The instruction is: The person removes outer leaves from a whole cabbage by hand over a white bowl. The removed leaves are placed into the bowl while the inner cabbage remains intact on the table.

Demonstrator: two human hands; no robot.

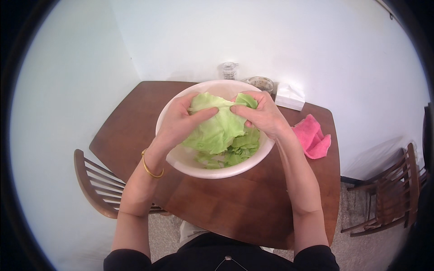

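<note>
A large pale green leaf point(220, 125), probably cabbage or lettuce, is held up between both hands over a white basin point(217, 173). My left hand point(181, 118) grips its left side, thumb lying across the top of the leaf. On the other side my right hand point(262, 110) pinches the leaf near its rib, and a folded green piece point(247, 100) shows among those fingers. The two thumb tips nearly meet. Several torn green leaf pieces point(242, 152) lie in the bottom of the basin, partly hidden by the held leaf.
The basin rests on a brown wooden table point(217, 203). Beyond it are a clear glass jar point(229, 70), a glass bowl point(261, 83) and a white tissue pack point(290, 96). A pink cloth point(312, 137) lies right. Wooden chairs stand left point(98, 183) and right point(390, 196).
</note>
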